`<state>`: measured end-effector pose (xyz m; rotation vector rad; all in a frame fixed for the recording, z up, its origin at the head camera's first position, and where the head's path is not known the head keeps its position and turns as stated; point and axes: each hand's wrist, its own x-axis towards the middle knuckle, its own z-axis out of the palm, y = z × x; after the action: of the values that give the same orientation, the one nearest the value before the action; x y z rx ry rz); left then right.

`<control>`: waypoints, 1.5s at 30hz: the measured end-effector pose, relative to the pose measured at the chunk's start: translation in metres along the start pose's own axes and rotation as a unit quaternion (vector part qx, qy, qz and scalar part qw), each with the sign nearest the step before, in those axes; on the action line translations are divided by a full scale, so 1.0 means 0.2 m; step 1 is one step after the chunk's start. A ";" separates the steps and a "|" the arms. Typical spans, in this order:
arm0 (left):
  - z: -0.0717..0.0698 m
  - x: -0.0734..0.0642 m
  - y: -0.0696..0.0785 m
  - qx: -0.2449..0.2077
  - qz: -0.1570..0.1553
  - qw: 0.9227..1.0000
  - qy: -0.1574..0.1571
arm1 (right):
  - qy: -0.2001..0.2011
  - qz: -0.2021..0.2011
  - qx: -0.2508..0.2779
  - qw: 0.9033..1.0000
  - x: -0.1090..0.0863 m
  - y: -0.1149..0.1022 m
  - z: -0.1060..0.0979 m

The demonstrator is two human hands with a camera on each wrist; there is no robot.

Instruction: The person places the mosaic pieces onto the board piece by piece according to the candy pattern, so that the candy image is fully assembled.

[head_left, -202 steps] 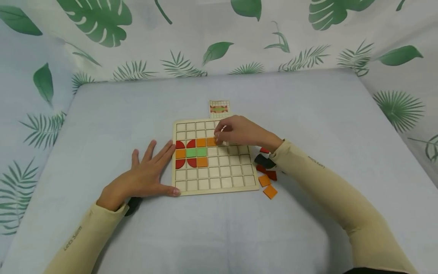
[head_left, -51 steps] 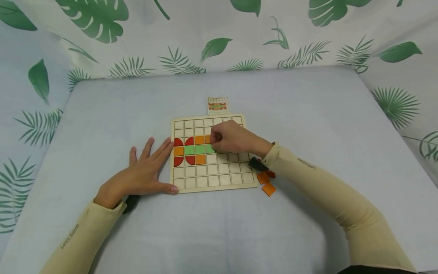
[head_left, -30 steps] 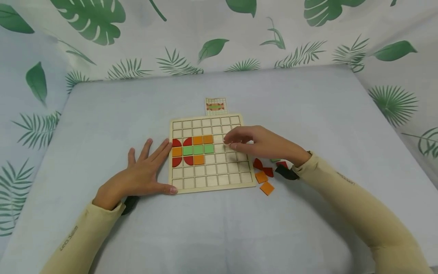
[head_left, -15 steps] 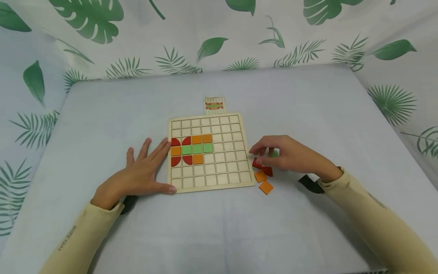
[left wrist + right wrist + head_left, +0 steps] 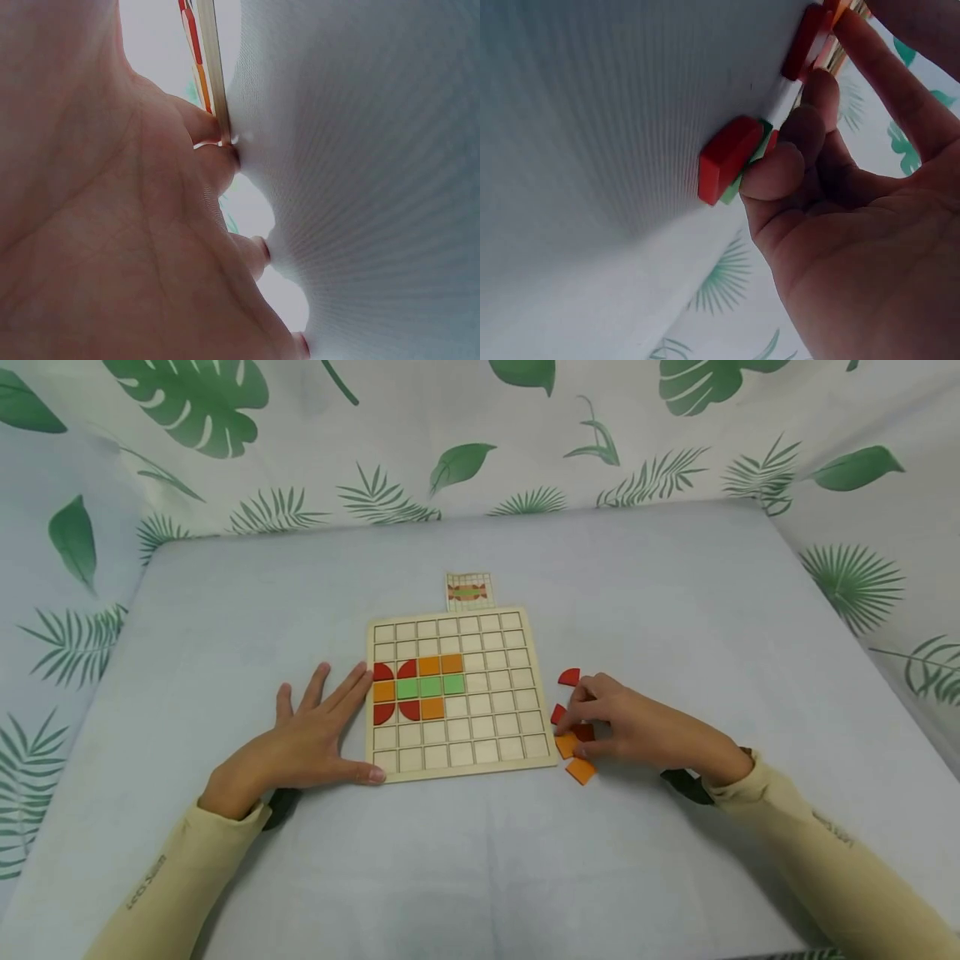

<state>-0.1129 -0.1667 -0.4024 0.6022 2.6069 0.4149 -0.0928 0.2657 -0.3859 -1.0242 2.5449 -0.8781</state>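
Just right of center, at the thumb and index fingertip of the right hand [image 5: 637, 724], an orange square tile [image 5: 564, 744]; impossible to tell whether pinched or merely touched. Other fingers curled, beside a red tile [image 5: 724, 161] and a green tile [image 5: 740, 176] in the right wrist view. Left of center, left hand [image 5: 303, 749] with fingers spread, thumb on the lower-left corner of a wooden grid board [image 5: 465, 772], index and middle fingers close together at its left edge. Near the right hand, a second orange square [image 5: 581, 771] just below and a loose red quarter-circle [image 5: 569, 677] just above. Mid-frame, on the board's left half, red quarter-circles [image 5: 383, 713], orange squares [image 5: 432, 707] and green squares [image 5: 430, 686]. Directly above the board, a small pattern card [image 5: 469, 592]. At lower left and lower right, tan sleeves [image 5: 176, 881]; beneath, a pale cloth-covered table [image 5: 420, 868]; across the top, a leaf-printed white backdrop [image 5: 405, 427].
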 end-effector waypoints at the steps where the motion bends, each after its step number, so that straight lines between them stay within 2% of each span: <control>1: 0.00 0.00 0.00 -0.001 -0.001 1.000 0.000 | 0.000 0.003 -0.003 1.000 0.00 0.00 0.01; 8: 0.00 0.00 0.00 -0.002 0.001 1.000 0.000 | -0.005 0.010 0.000 1.000 0.00 -0.02 0.02; 19: 0.00 0.00 -0.01 0.000 0.001 1.000 0.000 | 0.021 0.010 0.074 0.997 0.07 -0.01 -0.02; 23: 0.00 0.00 -0.01 -0.002 0.000 1.000 0.000 | 0.021 0.022 0.097 0.995 0.10 -0.02 -0.03; 28: 0.00 0.00 -0.01 -0.001 -0.002 1.000 0.001 | 0.012 0.056 0.116 0.992 0.15 -0.04 -0.04; 35: 0.00 0.01 -0.01 -0.002 0.000 1.000 0.003 | 0.009 0.073 0.113 0.991 0.22 -0.06 -0.02; 45: 0.00 0.00 -0.02 0.000 -0.003 1.000 0.004 | 0.023 0.037 0.090 0.995 0.36 -0.09 0.01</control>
<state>-0.1144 -0.1691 -0.4049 0.5946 2.6154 0.4171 -0.1337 0.2043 -0.3762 -0.8602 2.4687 -1.1003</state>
